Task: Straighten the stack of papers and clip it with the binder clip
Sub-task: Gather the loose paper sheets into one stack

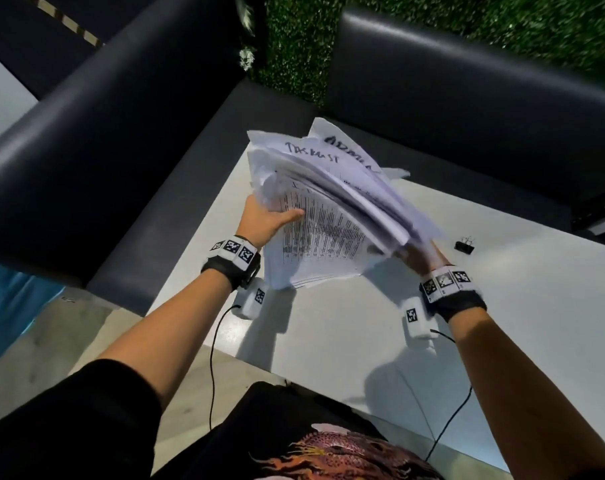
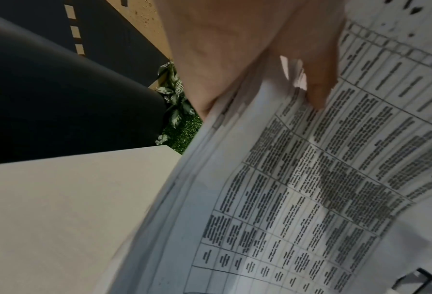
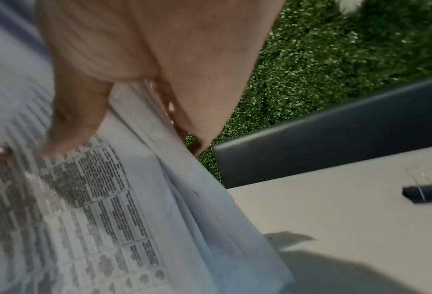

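Your left hand [image 1: 264, 220] and right hand [image 1: 422, 259] grip the papers [image 1: 325, 216]: limp, splayed sheets; hold opposite edges. Clip [image 1: 464, 244] lies right.

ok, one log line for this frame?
step: straightening | left hand: grips paper stack | right hand: grips same stack | sheets: fanned, uneven | binder clip: on table, untouched

Black wristbands [image 1: 224, 268] with white coded tags, black sleeves [image 1: 96, 410].
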Demonstrator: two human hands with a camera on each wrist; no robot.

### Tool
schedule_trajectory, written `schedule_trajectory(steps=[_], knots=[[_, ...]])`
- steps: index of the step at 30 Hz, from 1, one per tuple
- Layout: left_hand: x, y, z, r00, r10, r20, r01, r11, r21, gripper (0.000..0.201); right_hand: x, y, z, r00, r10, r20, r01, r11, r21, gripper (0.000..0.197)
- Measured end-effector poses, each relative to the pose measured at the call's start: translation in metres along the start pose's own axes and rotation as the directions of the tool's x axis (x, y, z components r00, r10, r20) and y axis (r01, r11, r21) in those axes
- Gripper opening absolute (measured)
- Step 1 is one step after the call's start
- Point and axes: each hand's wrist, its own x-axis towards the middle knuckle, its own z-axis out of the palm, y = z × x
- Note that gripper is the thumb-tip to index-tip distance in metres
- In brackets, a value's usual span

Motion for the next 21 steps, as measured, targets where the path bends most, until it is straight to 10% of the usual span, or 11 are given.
schedule_trajectory(steps=[3, 6, 14, 17, 21], knots=[[-0.002, 0.002, 0.007, 0.997, 0.047, -0.061, -0.049, 0.998, -0.027, 0.022, 0.008, 0.001, 0.005, 0.986, -0.125, -0.108, 0.139, 0.981, 0.132, 0.027], [-0.005, 0.005, 0.011, 0.997, 0.055, -0.049, -0.058, 0.997, -0.058, 0.017, 0.008, -0.007, 0.005, 0.957, -0.194, -0.217, 0.241, 0.946, 0.218, 0.026], [0.005, 0.006, -0.012, 0.984, -0.028, 0.174, 0.025, 0.999, 0.020, 0.039, 0.019, -0.001, -0.015, 0.976, -0.161, -0.147, 0.194, 0.948, 0.251, 0.137], [0.004, 0.005, -0.008, 1.000, -0.010, 0.021, 0.011, 0.999, -0.042, 0.059, 0.020, -0.002, 0.003, 0.974, -0.187, -0.125, 0.200, 0.974, 0.105, 0.061], [-0.008, 0.027, 0.014, 0.969, 0.202, -0.140, -0.214, 0.973, -0.082, 0.032, 0.019, -0.011, 0.016, 0.943, -0.172, -0.283, 0.178, 0.984, -0.006, 0.051]])
